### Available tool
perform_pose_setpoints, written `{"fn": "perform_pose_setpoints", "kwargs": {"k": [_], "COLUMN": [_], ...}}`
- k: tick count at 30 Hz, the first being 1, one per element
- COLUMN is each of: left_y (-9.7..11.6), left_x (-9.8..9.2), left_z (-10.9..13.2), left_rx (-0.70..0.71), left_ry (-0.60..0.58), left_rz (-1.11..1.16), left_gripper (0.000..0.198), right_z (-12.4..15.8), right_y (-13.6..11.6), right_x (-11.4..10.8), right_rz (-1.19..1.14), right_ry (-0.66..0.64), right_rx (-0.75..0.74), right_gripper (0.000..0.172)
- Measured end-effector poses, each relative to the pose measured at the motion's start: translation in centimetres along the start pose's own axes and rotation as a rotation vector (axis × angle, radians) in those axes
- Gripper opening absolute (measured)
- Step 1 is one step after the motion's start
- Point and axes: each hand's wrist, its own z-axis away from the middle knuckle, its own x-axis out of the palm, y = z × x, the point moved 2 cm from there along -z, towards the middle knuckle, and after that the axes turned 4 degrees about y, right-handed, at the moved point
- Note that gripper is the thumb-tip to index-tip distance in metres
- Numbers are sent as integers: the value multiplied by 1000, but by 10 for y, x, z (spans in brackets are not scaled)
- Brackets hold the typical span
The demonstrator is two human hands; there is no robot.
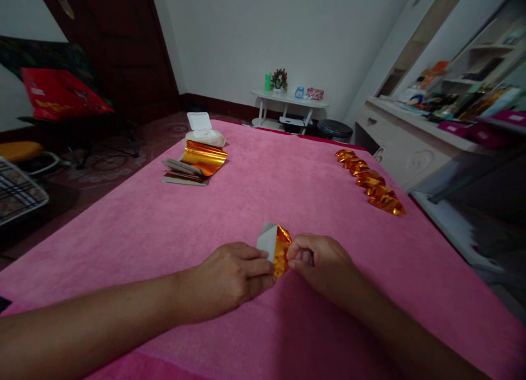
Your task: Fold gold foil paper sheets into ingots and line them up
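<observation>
Across the lower frame's plush-looking pink cloth, the left hand, fingers bunched, and the right hand, pinching, grip a small, angular, gray-backed piece of glossy gold foil paper at lower center.

Dim light, soft shadows, stretched blurry edges

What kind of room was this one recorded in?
Probably a bedroom in a home: the pink cloth looks like bedding, a drawer unit crowded with small items stands on the right, and a red bag sits on a chair by the door.
</observation>
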Motion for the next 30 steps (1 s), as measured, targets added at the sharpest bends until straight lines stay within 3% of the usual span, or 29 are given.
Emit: {"fn": "perform_pose_setpoints", "kwargs": {"k": [4, 8, 14, 20, 30], "left_y": [-2, -8, -21, -23, -26], "left_x": [2, 3, 3, 5, 9], "left_z": [3, 4, 1, -4, -9], "left_rx": [-11, -80, -301, -386, -514], "left_ry": [-40, -28, 6, 24, -12], "left_rz": [74, 282, 637, 708, 667], "left_gripper": [20, 24, 17, 14, 10], "right_z": [11, 26, 27, 24, 24], "right_y": [-12, -25, -18, -16, -16], "right_x": [3, 10, 12, 14, 14], "right_rz": [55, 48, -112, -150, -97], "right_ry": [41, -39, -23, -14, -7], "right_rx": [-127, -246, -188, -139, -204], "right_gripper": [20, 24, 26, 21, 18]}}
